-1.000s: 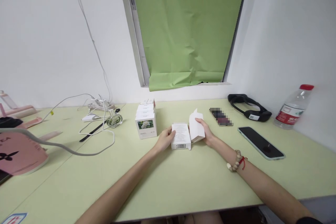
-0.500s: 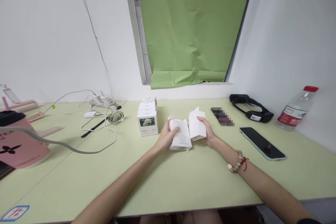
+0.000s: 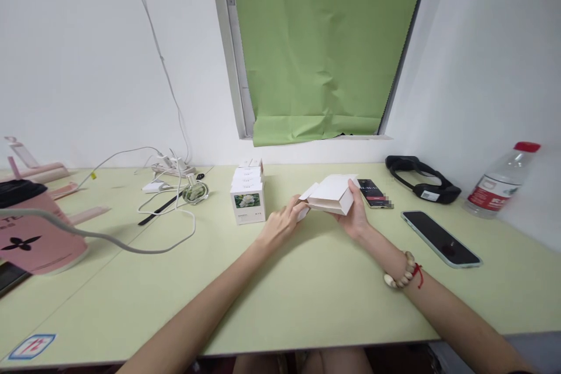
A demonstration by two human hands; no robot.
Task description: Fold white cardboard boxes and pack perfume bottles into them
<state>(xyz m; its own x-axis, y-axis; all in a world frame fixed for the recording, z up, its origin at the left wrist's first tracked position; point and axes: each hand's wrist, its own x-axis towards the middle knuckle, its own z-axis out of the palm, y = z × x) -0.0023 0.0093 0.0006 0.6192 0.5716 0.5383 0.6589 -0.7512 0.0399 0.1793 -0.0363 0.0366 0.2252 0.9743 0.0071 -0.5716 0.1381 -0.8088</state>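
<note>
An open white paper box is tilted above the table, its hollow side facing me. My right hand grips its right end, thumb on top and fingers beneath. At the left end of the box, my left hand has its fingers curled closed on a white piece. Whether that piece is a flap of the box or a separate packet, I cannot tell. Left of the hands stands a row of several small white boxes, the front one printed with a white flower.
A phone with a lit screen, another phone, a black headset and a water bottle lie or stand to the right. Leftward are a pink cup, a glass bottle, cables and a power strip.
The printed white packet in my left hand is no longer plainly visible. My right hand has turned the white box sideways, and my left fingers have moved to its left end.
</note>
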